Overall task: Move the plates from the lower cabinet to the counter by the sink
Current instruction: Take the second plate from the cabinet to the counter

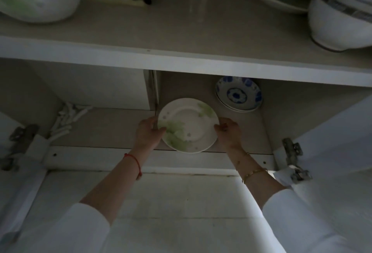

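On the lower shelf (112,127), front edge: one green-patterned plate (188,125), held at opposite rims by two hands. Left hand (148,132) and right hand (228,132) each have a grip closed on it. Two blue plates (238,95) are stacked behind, apart.

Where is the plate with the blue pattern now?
In the head view, the blue-patterned plate sits at the back of the lower shelf, behind and right of the green-leaf plate.

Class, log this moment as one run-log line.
green-patterned plate: lower cabinet shelf | left hand: grips left rim | right hand: grips right rim | blue plates: behind, untouched
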Available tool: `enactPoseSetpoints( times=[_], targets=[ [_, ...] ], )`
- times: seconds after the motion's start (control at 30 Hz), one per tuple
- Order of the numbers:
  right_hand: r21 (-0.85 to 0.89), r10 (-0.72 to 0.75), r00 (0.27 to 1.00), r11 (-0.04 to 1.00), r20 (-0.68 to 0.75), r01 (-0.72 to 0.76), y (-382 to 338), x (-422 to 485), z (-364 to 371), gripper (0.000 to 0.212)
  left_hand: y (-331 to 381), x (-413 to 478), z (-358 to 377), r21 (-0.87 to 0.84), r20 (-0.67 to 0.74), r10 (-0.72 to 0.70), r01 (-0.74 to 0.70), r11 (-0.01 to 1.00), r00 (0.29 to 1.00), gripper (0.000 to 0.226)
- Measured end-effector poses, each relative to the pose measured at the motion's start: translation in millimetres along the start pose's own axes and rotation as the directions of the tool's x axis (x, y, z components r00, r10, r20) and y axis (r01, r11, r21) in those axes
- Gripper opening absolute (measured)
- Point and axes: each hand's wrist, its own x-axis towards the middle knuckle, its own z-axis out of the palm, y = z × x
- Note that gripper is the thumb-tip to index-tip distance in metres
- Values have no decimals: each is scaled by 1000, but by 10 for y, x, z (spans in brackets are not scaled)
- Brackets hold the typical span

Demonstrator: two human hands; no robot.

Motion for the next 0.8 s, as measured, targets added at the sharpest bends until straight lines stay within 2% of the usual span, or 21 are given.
enactPoseSetpoints(
  times=[0.2, 0.43, 0.5, 0.57, 0.73, 0.8],
  targets=[
    [119, 52, 998, 992, -35, -47, 15, 35, 49, 25, 41, 14, 17, 72, -36, 21, -19, 997, 999, 35],
    [339, 149, 988, 932, -35, -129, -25, -9, 39, 21, 71, -94, 3, -27, -58, -67, 66, 997, 996, 37],
    [365, 157, 987, 922, -44, -131, -45, -73, 5, 23, 97, -171, -39, -106, -44, -99, 94, 990, 994, 40],
    [386, 171, 984, 912, -44, -141, -65, -159, -48, 23, 139, -283, -90, -178, -32, -102, 95, 979, 994, 35],
    [446, 222, 975, 871, 20, -207, -188, -604, -353, 24, 257, -711, -340, -207, 47, -81, 89, 974, 996, 24],
    [423, 259, 966, 873, 17, -242, -277, -837, -523, 24, 348, -960, -485, -193, 45, -137, 144, 971, 990, 37]
  ],
)
